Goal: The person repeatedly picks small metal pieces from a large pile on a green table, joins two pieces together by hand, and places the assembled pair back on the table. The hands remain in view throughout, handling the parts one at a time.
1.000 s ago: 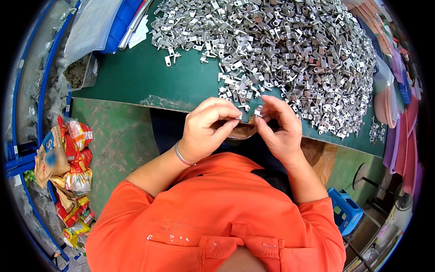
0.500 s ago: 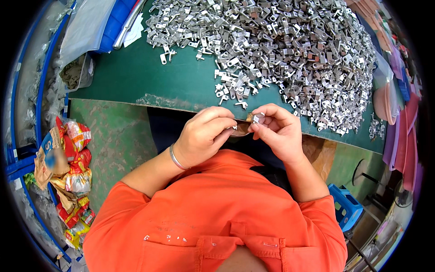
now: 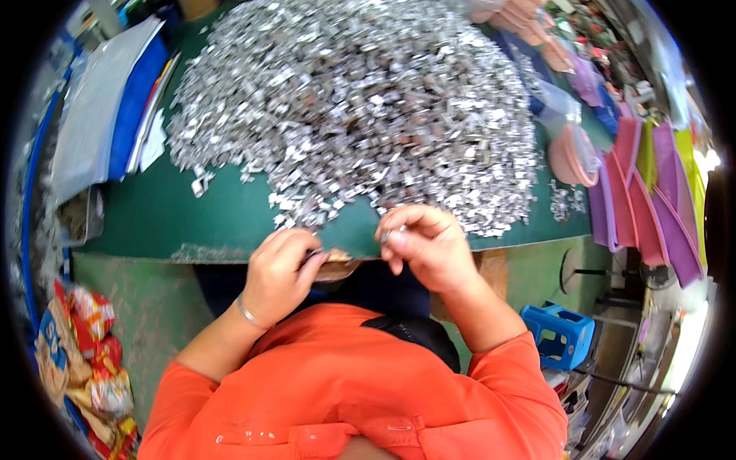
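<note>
A large heap of small silvery metal brackets covers much of the green table. At the table's front edge my left hand, with a bracelet at the wrist, is closed in a pinch. A dark grey metal part shows between its thumb and fingers, too blurred for its shape to be made out. To the right, my right hand pinches a small metal bracket between thumb and forefinger, just in front of the heap. The hands are apart from each other.
A blue bin with a plastic sheet stands at the table's left. Pink bowls and upright pink and purple bins are at the right. A blue stool stands on the floor; snack bags lie lower left.
My view has swung up and to the right, blurring the heap and showing more of the far table. My hands have moved a little farther apart, each still pinched.
</note>
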A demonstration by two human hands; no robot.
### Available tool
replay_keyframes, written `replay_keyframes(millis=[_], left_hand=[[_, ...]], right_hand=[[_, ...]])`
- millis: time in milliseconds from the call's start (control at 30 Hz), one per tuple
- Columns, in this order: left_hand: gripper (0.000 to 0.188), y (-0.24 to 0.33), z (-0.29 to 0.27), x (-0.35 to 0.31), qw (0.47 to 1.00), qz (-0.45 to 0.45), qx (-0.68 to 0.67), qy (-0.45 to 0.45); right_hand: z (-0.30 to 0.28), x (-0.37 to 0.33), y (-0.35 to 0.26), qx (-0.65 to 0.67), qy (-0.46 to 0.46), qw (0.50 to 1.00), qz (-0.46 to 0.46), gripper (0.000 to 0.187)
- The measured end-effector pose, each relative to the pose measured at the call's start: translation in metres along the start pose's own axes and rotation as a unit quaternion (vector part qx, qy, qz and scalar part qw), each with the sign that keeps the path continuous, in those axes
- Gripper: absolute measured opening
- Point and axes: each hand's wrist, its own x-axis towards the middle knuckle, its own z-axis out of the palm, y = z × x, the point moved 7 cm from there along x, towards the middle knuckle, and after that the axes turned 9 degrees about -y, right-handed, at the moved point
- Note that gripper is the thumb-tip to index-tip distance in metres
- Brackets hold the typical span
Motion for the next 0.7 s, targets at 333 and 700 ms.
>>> replay_keyframes(millis=[333, 700], left_hand=[[0.023, -0.029, 0.013, -0.012, 0.883, -0.188, -0.429, -0.032], [0.035, -0.032, 0.003, -0.025, 0.867, -0.178, -0.463, 0.045]], right_hand=[[-0.224, 0.046, -0.27, -0.171, 0.376, 0.877, -0.247, 0.017], [0.033, 0.05, -0.055, -0.609, -0.107, 0.762, -0.193, 0.024]])
